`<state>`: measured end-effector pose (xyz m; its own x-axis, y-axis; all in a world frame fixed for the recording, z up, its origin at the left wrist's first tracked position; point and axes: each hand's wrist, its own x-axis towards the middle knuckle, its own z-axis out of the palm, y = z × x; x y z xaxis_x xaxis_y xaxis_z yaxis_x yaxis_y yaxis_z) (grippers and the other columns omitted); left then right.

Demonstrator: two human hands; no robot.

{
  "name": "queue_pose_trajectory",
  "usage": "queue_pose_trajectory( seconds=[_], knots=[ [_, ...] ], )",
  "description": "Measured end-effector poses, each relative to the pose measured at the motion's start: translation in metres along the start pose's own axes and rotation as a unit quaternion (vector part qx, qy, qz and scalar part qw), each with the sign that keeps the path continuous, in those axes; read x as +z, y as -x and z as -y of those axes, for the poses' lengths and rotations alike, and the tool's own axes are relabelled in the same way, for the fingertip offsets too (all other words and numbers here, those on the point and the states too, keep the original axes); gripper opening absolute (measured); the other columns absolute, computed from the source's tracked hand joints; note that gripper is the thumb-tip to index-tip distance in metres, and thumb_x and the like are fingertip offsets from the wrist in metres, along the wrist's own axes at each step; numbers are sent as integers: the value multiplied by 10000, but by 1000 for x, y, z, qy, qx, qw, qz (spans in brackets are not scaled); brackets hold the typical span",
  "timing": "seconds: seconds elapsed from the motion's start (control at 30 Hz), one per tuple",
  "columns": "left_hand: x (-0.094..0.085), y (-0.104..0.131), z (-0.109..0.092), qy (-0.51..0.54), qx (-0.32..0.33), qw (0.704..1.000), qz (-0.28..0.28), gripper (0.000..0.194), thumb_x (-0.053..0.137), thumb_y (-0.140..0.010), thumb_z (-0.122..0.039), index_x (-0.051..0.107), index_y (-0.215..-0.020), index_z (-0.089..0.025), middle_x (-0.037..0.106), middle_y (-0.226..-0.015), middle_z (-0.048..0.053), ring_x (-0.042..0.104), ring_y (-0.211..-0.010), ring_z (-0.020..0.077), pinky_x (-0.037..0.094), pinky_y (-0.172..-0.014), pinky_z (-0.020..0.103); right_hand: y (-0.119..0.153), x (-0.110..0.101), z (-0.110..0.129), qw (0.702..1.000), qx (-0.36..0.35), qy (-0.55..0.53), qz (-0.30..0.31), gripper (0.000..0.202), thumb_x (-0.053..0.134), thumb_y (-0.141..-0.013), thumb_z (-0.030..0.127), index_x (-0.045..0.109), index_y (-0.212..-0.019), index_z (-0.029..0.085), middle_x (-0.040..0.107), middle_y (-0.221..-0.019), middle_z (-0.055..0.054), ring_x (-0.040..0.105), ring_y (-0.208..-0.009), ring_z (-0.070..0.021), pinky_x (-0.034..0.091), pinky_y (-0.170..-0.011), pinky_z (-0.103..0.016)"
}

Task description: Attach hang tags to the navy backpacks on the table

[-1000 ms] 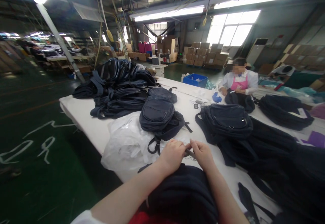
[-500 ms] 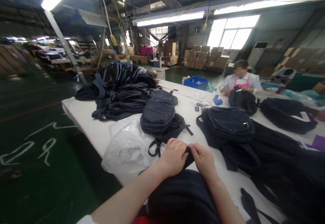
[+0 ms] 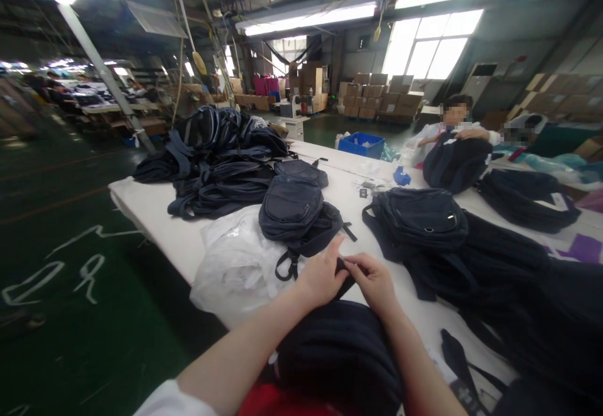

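Observation:
A dark navy backpack (image 3: 336, 356) stands against me at the near edge of the table, its top between my forearms. A short black strap (image 3: 347, 285) rises from its far side. My left hand (image 3: 323, 274) is closed around this strap, with one finger pointing up and away. Close beside it, my right hand (image 3: 375, 281) pinches the strap's upper end between thumb and fingertips. What lies between the fingertips is too small to make out. Just beyond my hands, another navy backpack (image 3: 292, 208) lies on clear plastic bags (image 3: 235, 271).
Dark backpacks (image 3: 221, 164) are heaped at the table's far left. More lie on the right, with one backpack (image 3: 419, 221) nearest. Across the white table (image 3: 155, 227), a co-worker (image 3: 455, 130) handles a dark bag. A blue crate (image 3: 362, 146) stands beyond the table.
My left hand's fingers have lifted and one now points upward; my right fingertips stay at the strap. The co-worker has raised and turned the dark bag. The view has shifted slightly.

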<state>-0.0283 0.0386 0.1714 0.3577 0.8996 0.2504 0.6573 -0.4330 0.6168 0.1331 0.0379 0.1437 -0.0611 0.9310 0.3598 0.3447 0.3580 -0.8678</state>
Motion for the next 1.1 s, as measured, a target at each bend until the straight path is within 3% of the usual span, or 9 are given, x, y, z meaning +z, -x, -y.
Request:
queue_pose_trajectory(
  seconds=[0.1,0.2,0.43,0.53,0.67,0.73,0.97,1.03,1.1],
  knots=[
    [-1,-3,-3,-28,41,999,-4,333,497,-899,-214,542,-1229,-207,640,-1226,68,595,-1130,210,441,-1010,343,-1,-7,4,990,79,-97,-65,298,664,-755,458,700,-861,183,671,-747,-34,507,-557,-119,397,-490,-248],
    [-2,-3,-2,-47,64,997,5,220,472,-917,-222,625,-1075,-221,681,-1100,40,624,-1032,185,469,-939,303,-2,-24,11,956,136,-237,-106,344,643,-745,496,648,-868,175,622,-702,-23,361,-446,-75,227,-374,-218],
    [1,2,-1,-59,96,986,119,141,562,-815,-200,637,-929,-237,697,-941,8,643,-897,185,488,-818,282,-10,-41,39,963,65,-259,-28,301,544,-782,480,648,-798,198,631,-842,-79,510,-609,-151,379,-459,-262],
    [4,3,3,3,82,990,111,290,537,-822,-172,591,-1097,-246,708,-1022,9,654,-952,180,494,-863,293,-18,-36,45,968,53,-245,-18,313,488,-796,482,637,-786,207,625,-844,-85,549,-690,-186,452,-542,-302],
    [4,6,7,73,72,992,75,677,529,-808,-100,310,-1423,-280,682,-1180,-10,636,-1072,153,462,-981,311,-27,-33,47,957,43,-284,-28,294,433,-811,417,638,-776,209,589,-766,-56,505,-639,-165,447,-573,-312],
    [3,6,8,65,89,992,55,663,523,-810,-87,347,-1415,-295,645,-1249,-12,610,-1125,150,442,-1016,306,-31,-34,47,954,53,-292,-38,282,424,-811,401,627,-770,210,585,-772,-53,488,-628,-158,423,-556,-302],
    [4,2,6,0,117,991,64,367,461,-877,-132,597,-1194,-258,658,-1208,4,621,-1078,169,478,-951,287,-37,-41,53,975,26,-220,-18,295,448,-815,445,618,-772,208,602,-771,-57,506,-613,-163,418,-527,-303],
    [6,2,7,-26,125,989,78,341,432,-891,-128,643,-1121,-265,671,-1173,-3,634,-1035,170,491,-914,280,-30,-44,57,993,14,-116,18,304,492,-825,462,653,-822,204,644,-813,-66,564,-668,-184,478,-610,-340],
    [7,3,10,-39,108,992,61,348,411,-898,-119,653,-1106,-258,682,-1135,5,641,-1010,169,496,-890,276,-14,-46,65,997,-23,75,-3,292,585,-798,453,681,-920,207,673,-934,-89,609,-845,-241,502,-773,-409]
  ],
)
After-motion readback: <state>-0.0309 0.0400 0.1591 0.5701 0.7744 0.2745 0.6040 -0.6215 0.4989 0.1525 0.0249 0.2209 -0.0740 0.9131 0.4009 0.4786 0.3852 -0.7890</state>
